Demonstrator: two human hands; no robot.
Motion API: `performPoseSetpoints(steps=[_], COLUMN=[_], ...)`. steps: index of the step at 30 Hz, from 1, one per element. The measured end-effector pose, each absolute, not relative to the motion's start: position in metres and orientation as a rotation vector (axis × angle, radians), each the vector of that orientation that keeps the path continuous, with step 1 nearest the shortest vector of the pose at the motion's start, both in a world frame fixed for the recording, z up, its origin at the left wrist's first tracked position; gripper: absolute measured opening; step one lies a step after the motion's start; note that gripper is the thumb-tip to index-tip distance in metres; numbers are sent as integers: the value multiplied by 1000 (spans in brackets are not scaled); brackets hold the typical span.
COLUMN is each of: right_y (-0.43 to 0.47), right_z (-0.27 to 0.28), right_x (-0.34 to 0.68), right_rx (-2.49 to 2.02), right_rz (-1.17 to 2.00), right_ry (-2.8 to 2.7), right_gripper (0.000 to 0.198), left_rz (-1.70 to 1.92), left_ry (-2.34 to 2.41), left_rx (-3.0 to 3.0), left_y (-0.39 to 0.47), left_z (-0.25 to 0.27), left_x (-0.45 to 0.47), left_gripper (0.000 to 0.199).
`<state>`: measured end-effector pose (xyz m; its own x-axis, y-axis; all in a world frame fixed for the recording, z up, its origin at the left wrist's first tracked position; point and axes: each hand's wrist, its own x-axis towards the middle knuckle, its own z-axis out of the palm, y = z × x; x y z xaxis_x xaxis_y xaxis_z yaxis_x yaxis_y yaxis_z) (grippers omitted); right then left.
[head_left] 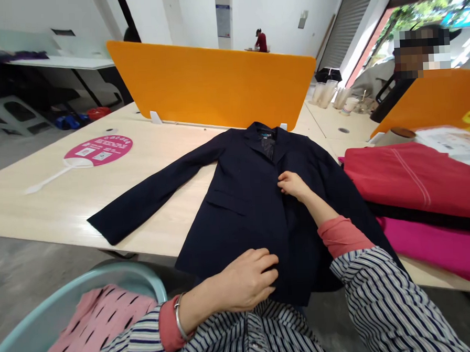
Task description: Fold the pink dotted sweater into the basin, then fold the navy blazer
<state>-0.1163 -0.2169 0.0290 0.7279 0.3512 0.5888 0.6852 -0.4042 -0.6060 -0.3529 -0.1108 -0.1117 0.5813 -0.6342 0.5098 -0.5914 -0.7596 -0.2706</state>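
Observation:
A dark navy suit jacket (243, 181) lies front up on the wooden table, collar at the far side, one sleeve stretched out to the left. My right hand (294, 185) pinches the jacket's front edge a little below the lapel, thumb and fingers together. Over the lower front of the jacket is my left hand (248, 280), its fingers loosely bent and apart, holding nothing. Whether its fingertips touch the cloth is hard to see. The jacket's hem hangs over the near table edge in front of me.
An orange divider (214, 88) stands behind the jacket. To the left lies a pink fan (107, 151). Folded red cloth (408, 177) and magenta cloth (436, 249) are stacked at right. Below left, a blue tub (154, 285) holds a pink garment (97, 325). A person sits beyond, at right.

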Motion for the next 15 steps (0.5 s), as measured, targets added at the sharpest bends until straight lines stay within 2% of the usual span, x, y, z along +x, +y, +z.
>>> performPoseSetpoints(steps=[2,6,9,12,15], right_y=[-220,-216,-205,-188,-172], right_z=[33,54,73,85,90], right_x=[-111,-98,-88,-78,-65], right_rx=[-2029,-2009,-2021,-2006,-1956], right_rz=[-440,-446,-381,-330,-343], right_ry=[-757,-697,-665,-605,-524], right_gripper=[18,16,11,5,11], left_rz=[-816,-559,-408,-474,-677], left_ry=[1084,1242,1359,1424,1447], left_rx=[-2719,-2720,-2692,-2603,-2445], left_y=[-109,-103,-99,-97,-96], left_z=[-105,-78,-58,-55,-68], left_x=[-351,-348,-338,-318,-297], left_gripper=[28,51,50,46,45])
